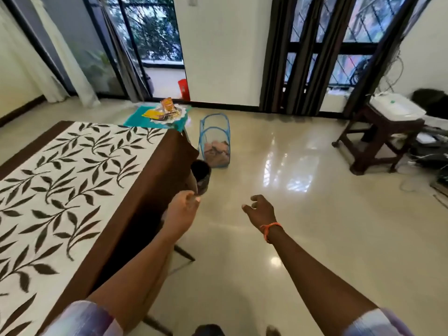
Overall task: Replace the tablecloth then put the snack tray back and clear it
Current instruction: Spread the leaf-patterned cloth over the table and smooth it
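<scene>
On table: leaf-print tablecloth [72, 180], brown-bordered; smooth.

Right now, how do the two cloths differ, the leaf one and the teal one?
The leaf tablecloth is white with dark leaves and a brown border; the teal cloth is plain. The leaf tablecloth is bare; the teal cloth carries the snack tray. The leaf tablecloth looks far larger and lies nearer. Both lie spread flat.

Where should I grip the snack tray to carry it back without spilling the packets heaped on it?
Take the snack tray by its scalloped white rim, probably at two opposite sides with both hands, kept level. The packets sit loose and piled in the middle, so a one-sided lift would likely tip them.
</scene>
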